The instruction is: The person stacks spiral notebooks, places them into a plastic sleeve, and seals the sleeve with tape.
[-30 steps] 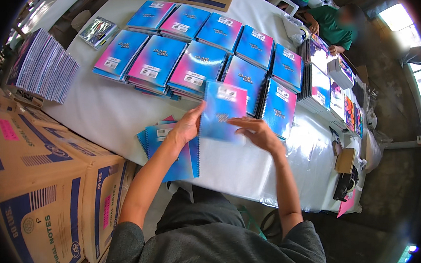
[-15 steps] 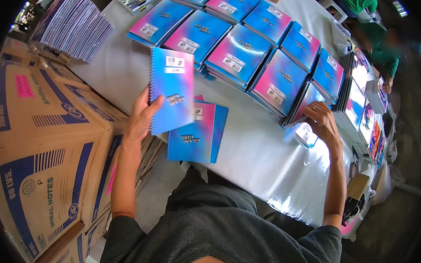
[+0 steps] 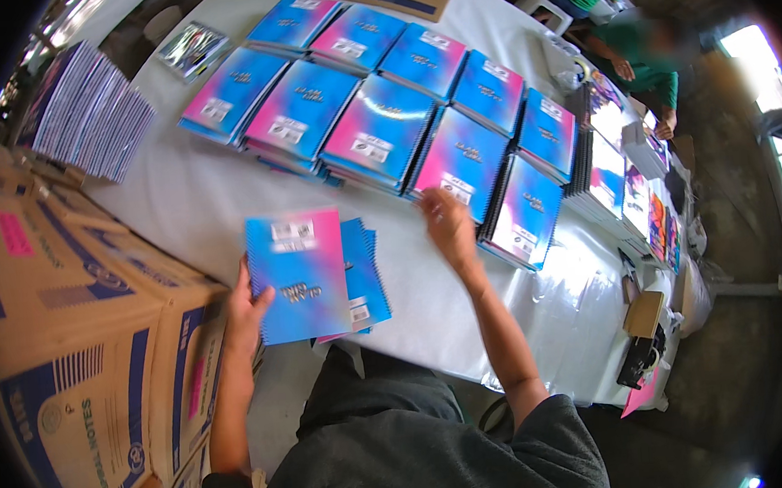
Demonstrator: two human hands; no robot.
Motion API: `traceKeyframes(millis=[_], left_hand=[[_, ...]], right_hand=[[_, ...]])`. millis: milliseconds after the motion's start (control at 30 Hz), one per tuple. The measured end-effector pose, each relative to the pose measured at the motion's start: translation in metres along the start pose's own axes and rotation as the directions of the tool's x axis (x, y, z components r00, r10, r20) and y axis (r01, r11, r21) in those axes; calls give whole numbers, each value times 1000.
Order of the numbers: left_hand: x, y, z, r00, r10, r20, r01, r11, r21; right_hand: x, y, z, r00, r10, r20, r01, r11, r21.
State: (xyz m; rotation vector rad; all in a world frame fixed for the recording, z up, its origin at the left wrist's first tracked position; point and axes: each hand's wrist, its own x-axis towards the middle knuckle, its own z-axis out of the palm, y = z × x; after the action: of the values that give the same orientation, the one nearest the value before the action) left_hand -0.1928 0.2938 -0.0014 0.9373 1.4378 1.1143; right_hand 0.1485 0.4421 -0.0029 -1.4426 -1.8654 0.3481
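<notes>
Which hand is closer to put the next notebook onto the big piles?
Probably the right hand: it is empty and rests at the edge of the stacked notebooks. The left hand grips a blue-pink spiral notebook above the small pile near the table's edge.

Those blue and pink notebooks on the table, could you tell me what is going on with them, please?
A person at a white-covered table holds one spiral notebook in the left hand, above a small pile of notebooks at the table's near edge. The right hand reaches toward the rows of notebook stacks laid out further back. Cardboard boxes stand to the left.
</notes>
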Motion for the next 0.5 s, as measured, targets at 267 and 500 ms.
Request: traceKeyframes(millis=[267,500], left_hand=[[85,37,120,880,424,213,-474,772,423],[160,84,288,754,383,533,-509,855,105]], right_hand=[[131,240,-131,747,475,-465,-665,532,-524],[162,275,-175,489,814,-314,-830,323,-455]])
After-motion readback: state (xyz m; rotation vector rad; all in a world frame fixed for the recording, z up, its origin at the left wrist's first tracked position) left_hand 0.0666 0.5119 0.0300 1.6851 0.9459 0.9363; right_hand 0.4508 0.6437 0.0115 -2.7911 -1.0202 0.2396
